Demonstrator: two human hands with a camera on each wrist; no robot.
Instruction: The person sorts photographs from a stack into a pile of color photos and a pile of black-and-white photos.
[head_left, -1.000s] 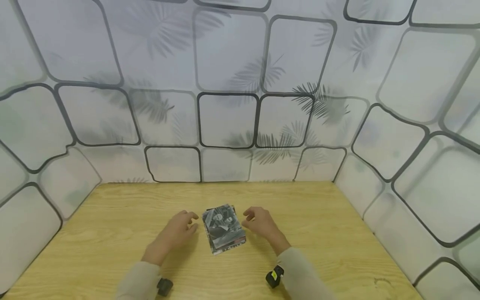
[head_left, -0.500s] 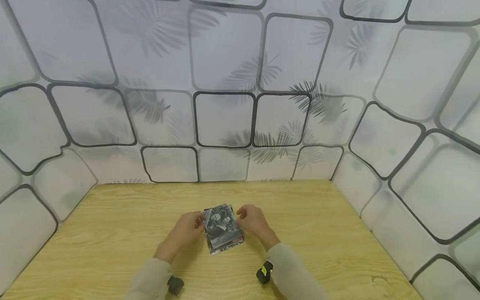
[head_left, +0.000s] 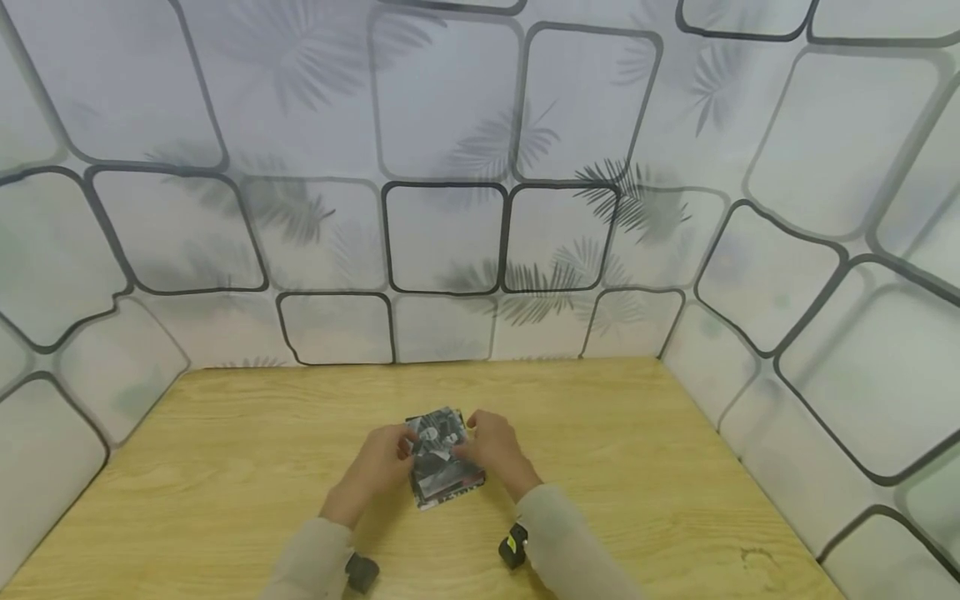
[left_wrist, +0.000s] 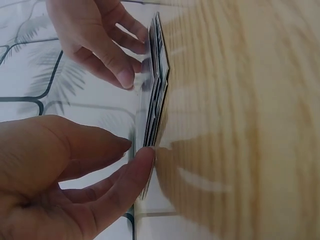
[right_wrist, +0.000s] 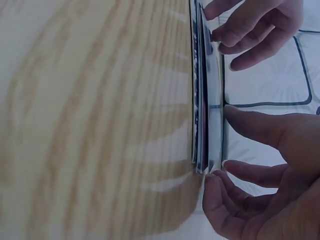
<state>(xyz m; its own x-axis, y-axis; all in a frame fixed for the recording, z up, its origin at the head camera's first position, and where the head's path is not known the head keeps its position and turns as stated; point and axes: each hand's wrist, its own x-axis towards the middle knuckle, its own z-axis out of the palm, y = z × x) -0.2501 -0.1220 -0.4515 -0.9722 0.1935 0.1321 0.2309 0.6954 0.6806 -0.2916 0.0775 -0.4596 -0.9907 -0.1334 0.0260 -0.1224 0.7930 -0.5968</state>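
A small stack of thin printed cards (head_left: 438, 475) lies on the wooden table, a black-and-white picture on top. My left hand (head_left: 378, 462) is at its left side; in the left wrist view one fingertip (left_wrist: 149, 154) meets the stack's edge, and the thumb and fingers stay spread apart. At the right side, my right hand (head_left: 495, 450) has its thumb (right_wrist: 240, 120) over the top picture and its fingers (right_wrist: 215, 195) along the edge, with a gap between thumb and fingers. The cards' edges (right_wrist: 202, 100) show slightly uneven and fanned.
A pale wood-grain table (head_left: 637, 467) spreads around the stack. White patterned walls (head_left: 450, 242) with dark rounded outlines and leaf prints enclose it at the back and both sides. Small black devices (head_left: 513, 546) sit at the wrists.
Both hands have moved inward to the stack from either side. The right thumb now overlaps the top picture, and the left fingers have reached the left edge. The stack stays in place.
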